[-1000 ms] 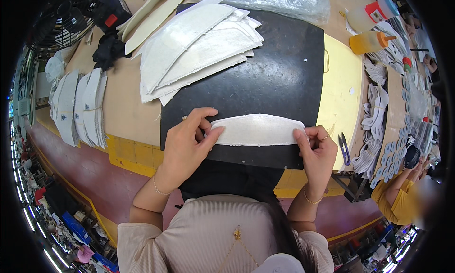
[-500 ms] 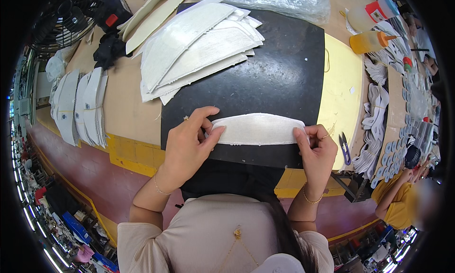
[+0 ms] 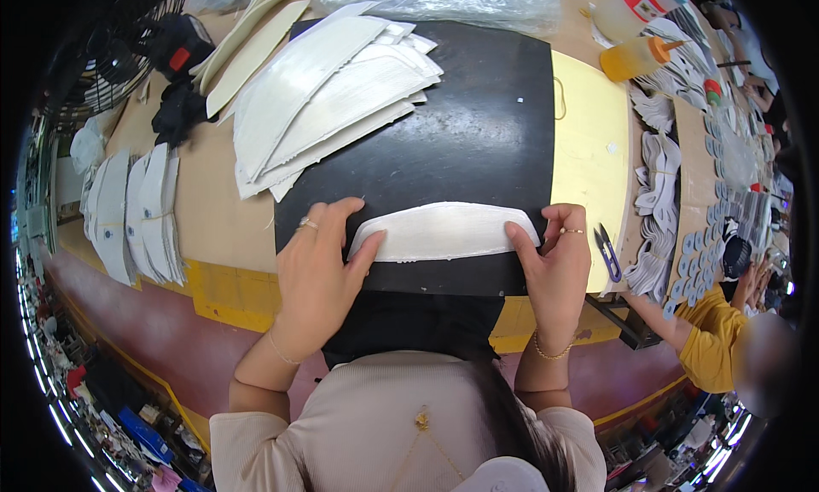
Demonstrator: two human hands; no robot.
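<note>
A white, curved fabric piece (image 3: 444, 233) with a bowed upper edge lies across the near part of a black mat (image 3: 478, 125). My left hand (image 3: 320, 257) is at its left end, the thumb resting on the piece and the index finger stretched away over the mat. At the right end, my right hand (image 3: 559, 266) has its thumb on the piece, with its fingers apart from the thumb and bent beyond the edge. Farther back on the mat, a fanned pile of similar white pieces (image 3: 341, 99) leans toward the left.
Bundled white pieces (image 3: 153, 215) sit at the table's left, near a black fan (image 3: 94, 57). Right of the mat are a yellow sheet (image 3: 589, 151), thread snips (image 3: 608, 253), an orange-yellow squeeze bottle (image 3: 636, 59) and stacked pale strips (image 3: 657, 185). Clear plastic (image 3: 444, 5) lies behind. Another person's yellow sleeve (image 3: 712, 338) shows at right.
Both hands have loosened from the white piece's ends, their fingers spreading off it while the thumbs stay on. More of the piece's left end shows. The whole view has shifted slightly.
</note>
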